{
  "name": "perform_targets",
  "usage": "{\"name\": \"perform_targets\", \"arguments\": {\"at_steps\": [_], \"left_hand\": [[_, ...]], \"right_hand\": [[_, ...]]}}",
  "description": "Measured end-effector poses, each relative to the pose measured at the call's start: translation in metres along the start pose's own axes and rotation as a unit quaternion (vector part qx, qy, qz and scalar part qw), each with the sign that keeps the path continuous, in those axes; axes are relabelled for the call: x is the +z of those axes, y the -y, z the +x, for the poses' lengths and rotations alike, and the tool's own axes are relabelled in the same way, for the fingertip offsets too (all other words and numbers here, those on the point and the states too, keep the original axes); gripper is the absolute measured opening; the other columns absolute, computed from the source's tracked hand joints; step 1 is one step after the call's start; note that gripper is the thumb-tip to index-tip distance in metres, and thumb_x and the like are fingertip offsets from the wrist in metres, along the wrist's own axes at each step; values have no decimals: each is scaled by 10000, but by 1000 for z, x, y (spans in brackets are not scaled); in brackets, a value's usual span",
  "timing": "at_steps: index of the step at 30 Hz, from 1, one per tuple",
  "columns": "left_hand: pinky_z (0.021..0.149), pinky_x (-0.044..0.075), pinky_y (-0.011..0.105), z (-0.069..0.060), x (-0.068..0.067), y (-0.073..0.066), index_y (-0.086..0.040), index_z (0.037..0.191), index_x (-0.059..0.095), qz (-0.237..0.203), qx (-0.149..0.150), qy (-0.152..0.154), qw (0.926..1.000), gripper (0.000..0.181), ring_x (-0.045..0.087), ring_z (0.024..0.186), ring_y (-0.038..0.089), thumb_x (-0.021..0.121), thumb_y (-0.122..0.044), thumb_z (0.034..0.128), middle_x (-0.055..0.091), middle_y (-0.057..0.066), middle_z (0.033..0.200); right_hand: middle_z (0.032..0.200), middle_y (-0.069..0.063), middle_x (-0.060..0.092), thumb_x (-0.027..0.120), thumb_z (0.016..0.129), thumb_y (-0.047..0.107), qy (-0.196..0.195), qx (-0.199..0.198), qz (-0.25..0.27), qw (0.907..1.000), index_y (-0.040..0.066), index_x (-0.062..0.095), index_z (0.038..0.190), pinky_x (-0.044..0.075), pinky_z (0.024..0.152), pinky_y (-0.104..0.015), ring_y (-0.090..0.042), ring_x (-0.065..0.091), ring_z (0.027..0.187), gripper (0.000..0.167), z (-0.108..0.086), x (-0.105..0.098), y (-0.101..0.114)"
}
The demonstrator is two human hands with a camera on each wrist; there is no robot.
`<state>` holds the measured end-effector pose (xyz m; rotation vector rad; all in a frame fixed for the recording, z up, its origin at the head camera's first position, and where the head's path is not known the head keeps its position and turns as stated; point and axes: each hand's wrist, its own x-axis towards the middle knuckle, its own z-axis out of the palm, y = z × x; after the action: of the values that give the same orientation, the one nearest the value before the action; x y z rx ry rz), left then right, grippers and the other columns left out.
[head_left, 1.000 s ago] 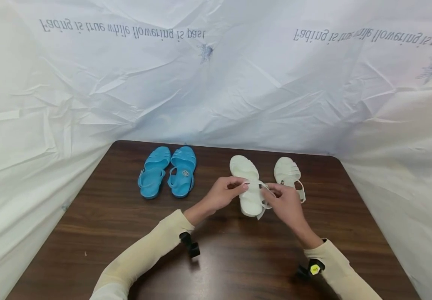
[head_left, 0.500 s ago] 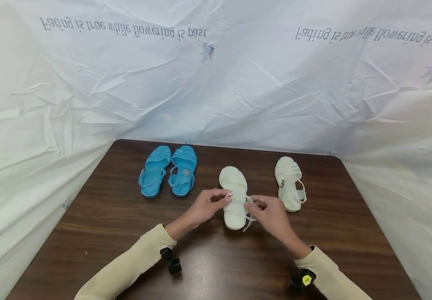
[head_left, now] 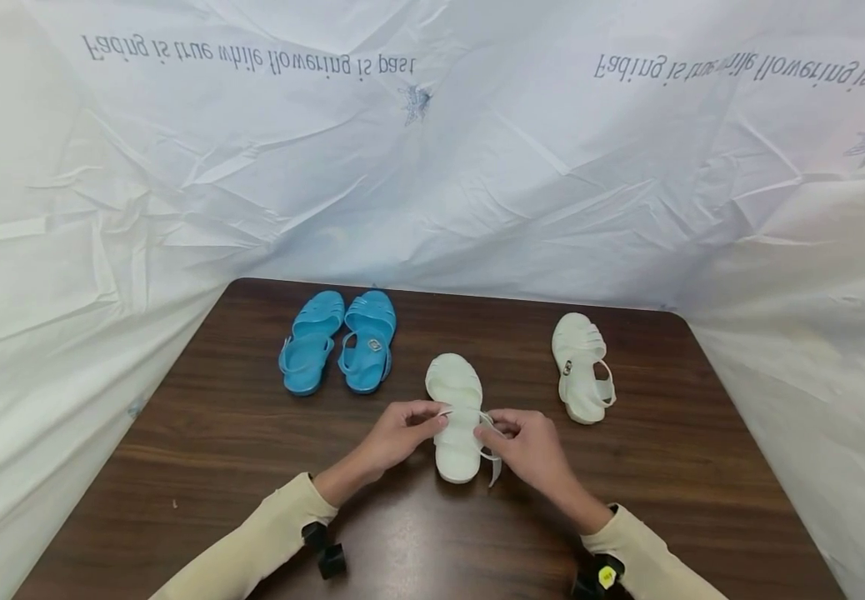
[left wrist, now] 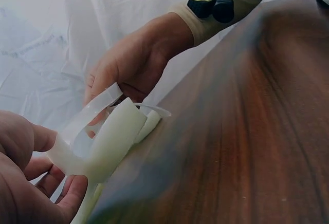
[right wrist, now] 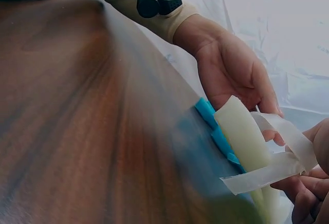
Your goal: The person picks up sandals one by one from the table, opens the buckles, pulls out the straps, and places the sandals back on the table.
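Note:
A white sandal (head_left: 457, 454) lies in front of the person, toe pointing away, with both hands on it. The left hand (head_left: 397, 435) pinches the strap at the sandal's left side. On the right side, the right hand (head_left: 530, 450) pinches the strap, whose free end hangs down beside the heel. Seen from the right wrist, the translucent strap (right wrist: 293, 136) loops between the hands, and its loose tail (right wrist: 241, 182) sticks out past the right fingers. Fingers hide where the strap is fastened. From the left wrist, the heel (left wrist: 115, 136) appears between the two hands.
The other white sandal (head_left: 579, 367) lies to the right on the dark wooden table (head_left: 672, 433). At the back left stand two blue sandals, one left (head_left: 307, 350) and one right (head_left: 367, 342), side by side. White printed sheeting (head_left: 432, 192) hangs behind the table.
Both hands have drawn the white sandal left and nearer to the person, away from the other white sandal. Their grip on the strap looks the same.

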<state>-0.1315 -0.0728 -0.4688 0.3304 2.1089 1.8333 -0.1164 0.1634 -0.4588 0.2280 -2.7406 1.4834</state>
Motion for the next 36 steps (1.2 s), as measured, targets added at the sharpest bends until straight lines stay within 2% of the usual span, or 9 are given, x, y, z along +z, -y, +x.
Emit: {"name": "perform_targets", "arguments": {"at_steps": [5,11,17,29,36], "left_hand": [[946,545,427,-5,1,3,-45,1272,708,-107,-246,-59,9996,326,652,1059,149,645,-246,1023,711,94,1215],[912,554,401,-8,1,5,-34,1249,718,-194,-327,-29,9993,320,651,1014,128,656,-245,1016,721,92,1181],[856,554,350,-10,0,9,-35,1241,721,-174,-456,22,9988,315,643,991,120,662,-244,1013,718,84,1184],[850,571,373,-10,-2,16,-11,1250,701,-117,-453,198,9987,317,657,1014,144,663,-214,1010,713,99,1193],[838,569,357,-11,-4,15,-9,1234,708,278,-332,268,9987,301,651,1009,140,657,-193,1002,713,102,1184]], "right_hand": [[834,23,769,813,886,217,182,169,26,9997,50,793,1068,541,586,-238,-63,702,714,247,-4,5,-1],[791,27,756,803,894,227,364,201,-31,9991,70,802,1015,537,578,-250,-71,684,688,198,-6,9,-1],[831,4,763,809,889,256,614,317,12,9976,65,793,1023,550,607,-259,-86,688,719,235,-7,12,-3],[835,32,755,782,907,260,586,336,0,9977,99,792,1021,554,627,-260,-88,685,732,197,-10,17,-9],[844,23,754,775,915,271,597,276,33,9978,89,796,1025,543,615,-247,-73,675,742,214,-13,17,-8]]}}
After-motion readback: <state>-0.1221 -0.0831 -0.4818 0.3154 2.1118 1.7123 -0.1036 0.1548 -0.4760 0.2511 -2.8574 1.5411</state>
